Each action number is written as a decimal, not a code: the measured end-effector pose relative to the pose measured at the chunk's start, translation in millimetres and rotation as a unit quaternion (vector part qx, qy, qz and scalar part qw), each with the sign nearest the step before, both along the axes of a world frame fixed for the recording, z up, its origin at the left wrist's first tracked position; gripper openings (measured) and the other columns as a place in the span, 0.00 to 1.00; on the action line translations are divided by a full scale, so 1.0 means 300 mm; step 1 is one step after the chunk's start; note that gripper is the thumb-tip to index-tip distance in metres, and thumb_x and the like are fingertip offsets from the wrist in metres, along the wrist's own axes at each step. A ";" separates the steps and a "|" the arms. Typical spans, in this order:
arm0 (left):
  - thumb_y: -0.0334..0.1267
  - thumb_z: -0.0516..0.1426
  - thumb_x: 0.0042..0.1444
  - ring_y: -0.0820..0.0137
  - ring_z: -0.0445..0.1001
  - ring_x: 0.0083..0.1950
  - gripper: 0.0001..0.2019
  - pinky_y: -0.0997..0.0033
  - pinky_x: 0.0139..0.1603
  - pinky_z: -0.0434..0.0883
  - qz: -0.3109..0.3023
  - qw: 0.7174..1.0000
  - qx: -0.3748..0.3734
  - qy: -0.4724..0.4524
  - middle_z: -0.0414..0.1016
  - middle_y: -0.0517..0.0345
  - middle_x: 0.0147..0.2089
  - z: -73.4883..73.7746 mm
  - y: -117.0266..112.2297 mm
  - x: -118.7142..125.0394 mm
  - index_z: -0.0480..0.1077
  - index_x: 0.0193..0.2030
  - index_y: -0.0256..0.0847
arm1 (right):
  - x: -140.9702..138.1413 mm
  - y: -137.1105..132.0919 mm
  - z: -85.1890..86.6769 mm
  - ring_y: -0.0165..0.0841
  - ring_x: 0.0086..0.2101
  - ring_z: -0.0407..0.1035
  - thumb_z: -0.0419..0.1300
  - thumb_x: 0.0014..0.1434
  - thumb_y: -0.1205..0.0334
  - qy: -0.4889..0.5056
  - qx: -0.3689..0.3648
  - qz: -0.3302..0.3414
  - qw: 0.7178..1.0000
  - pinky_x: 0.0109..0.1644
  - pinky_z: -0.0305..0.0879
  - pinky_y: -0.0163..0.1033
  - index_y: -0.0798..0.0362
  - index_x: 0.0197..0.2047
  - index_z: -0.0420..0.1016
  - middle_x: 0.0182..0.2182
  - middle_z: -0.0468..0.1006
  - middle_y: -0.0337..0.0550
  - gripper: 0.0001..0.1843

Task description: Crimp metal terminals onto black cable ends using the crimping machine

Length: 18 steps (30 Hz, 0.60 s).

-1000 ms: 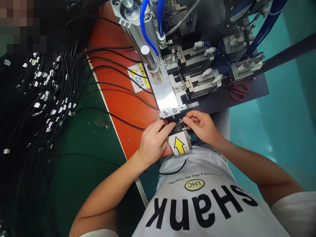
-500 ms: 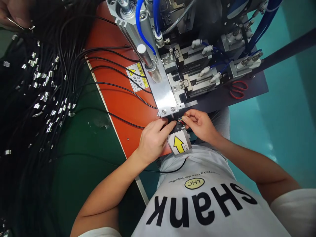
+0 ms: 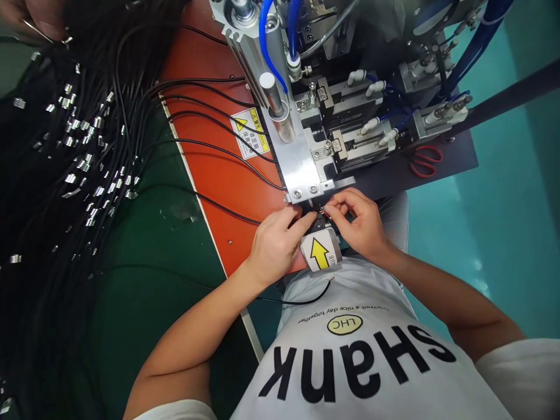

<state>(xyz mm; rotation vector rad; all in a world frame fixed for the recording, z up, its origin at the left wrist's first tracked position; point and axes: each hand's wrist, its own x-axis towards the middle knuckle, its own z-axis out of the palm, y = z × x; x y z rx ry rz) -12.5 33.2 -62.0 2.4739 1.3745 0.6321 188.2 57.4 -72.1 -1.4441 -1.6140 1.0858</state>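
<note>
My left hand (image 3: 276,244) rests on the orange plate (image 3: 219,169), fingers curled, its fingertips pinching a thin black cable end at the small black fixture (image 3: 322,223) under the machine's metal bracket (image 3: 301,169). My right hand (image 3: 355,221) is pinched on the cable's fine red wire tips right at that fixture. Just below the fixture sits a white label with a yellow arrow (image 3: 320,252). A loose black cable (image 3: 306,300) curves across my shirt.
A big heap of black cables with metal clips (image 3: 74,169) covers the green table at left; several run over the orange plate. Pneumatic cylinders and blue hoses (image 3: 280,46) rise behind. Red scissors (image 3: 424,160) lie at right. Another person's hand (image 3: 35,20) shows at top left.
The view shifted slightly. My right hand's fingers closed in tighter on the wire tips at the fixture; my left hand stayed in place.
</note>
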 end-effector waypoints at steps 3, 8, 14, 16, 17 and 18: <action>0.31 0.47 0.67 0.68 0.71 0.38 0.16 0.70 0.36 0.67 0.000 1.000 0.001 0.005 0.73 0.48 0.42 -0.003 -0.001 -0.003 0.73 0.53 0.38 | -0.004 -0.004 -0.023 0.28 0.28 0.66 0.60 0.61 0.65 0.014 0.024 0.000 1.000 0.36 0.65 0.38 0.51 0.34 0.72 0.32 0.73 0.39 0.03; 0.31 0.48 0.67 0.68 0.71 0.40 0.16 0.69 0.37 0.68 0.000 1.000 -0.003 -0.001 0.74 0.48 0.43 -0.006 -0.002 -0.007 0.73 0.54 0.39 | -0.004 -0.008 -0.051 0.27 0.27 0.65 0.61 0.61 0.63 0.047 -0.030 -0.009 0.998 0.32 0.64 0.36 0.51 0.34 0.71 0.33 0.71 0.39 0.04; 0.29 0.47 0.66 0.68 0.69 0.38 0.16 0.70 0.35 0.68 -0.009 1.000 0.002 -0.001 0.72 0.48 0.41 -0.002 0.000 -0.007 0.72 0.54 0.37 | -0.002 -0.007 -0.068 0.27 0.24 0.64 0.61 0.62 0.58 0.084 -0.119 -0.017 0.989 0.28 0.62 0.35 0.51 0.35 0.70 0.29 0.70 0.38 0.07; 0.29 0.47 0.66 0.68 0.69 0.38 0.17 0.70 0.34 0.68 -0.006 1.000 -0.002 0.004 0.70 0.49 0.41 0.002 0.000 -0.006 0.72 0.54 0.38 | 0.012 -0.007 -0.076 0.27 0.22 0.63 0.62 0.61 0.56 0.110 -0.173 -0.015 0.979 0.25 0.60 0.34 0.51 0.35 0.69 0.25 0.69 0.36 0.09; 0.29 0.46 0.66 0.69 0.69 0.38 0.17 0.71 0.34 0.68 -0.004 1.000 -0.005 0.006 0.70 0.49 0.41 0.003 0.000 -0.006 0.72 0.55 0.38 | 0.020 -0.007 -0.077 0.27 0.21 0.63 0.62 0.61 0.55 0.121 -0.198 -0.011 0.973 0.24 0.59 0.34 0.51 0.35 0.69 0.23 0.68 0.35 0.09; 0.30 0.46 0.66 0.69 0.68 0.38 0.17 0.71 0.33 0.67 -0.003 1.000 -0.008 0.007 0.69 0.49 0.41 0.004 0.000 -0.006 0.71 0.55 0.39 | 0.029 -0.008 -0.076 0.27 0.21 0.63 0.62 0.61 0.54 0.128 -0.213 -0.010 0.969 0.23 0.58 0.34 0.51 0.35 0.69 0.22 0.68 0.34 0.10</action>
